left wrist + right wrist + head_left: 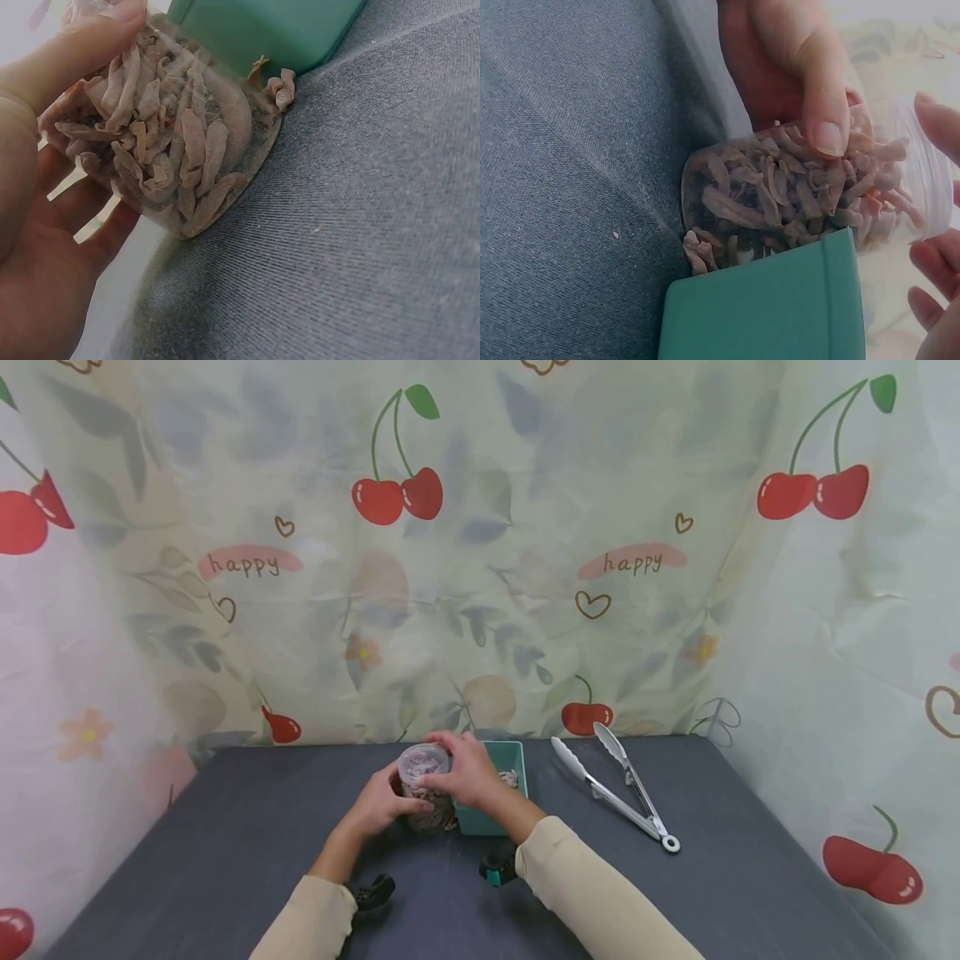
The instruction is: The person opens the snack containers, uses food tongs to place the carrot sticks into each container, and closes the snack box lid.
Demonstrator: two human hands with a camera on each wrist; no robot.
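A clear plastic jar [431, 817] full of brownish, shrivelled dried strips stands on the dark cloth. My left hand [378, 806] grips its side, the thumb across the front and the fingers behind, as the left wrist view shows. Over the top sits a translucent round lid [423, 763]. My right hand [472, 772] holds the lid's rim between thumb and fingers. Right beside the jar is a teal box [486, 823], partly hidden by my right hand, with similar dried strips [510, 778] inside.
A few loose dried pieces [697, 251] lie on the cloth by the jar's base and the box. Metal tongs [637, 797] rest spread apart on the right of the table. A patterned curtain [480, 568] surrounds the table's back and sides.
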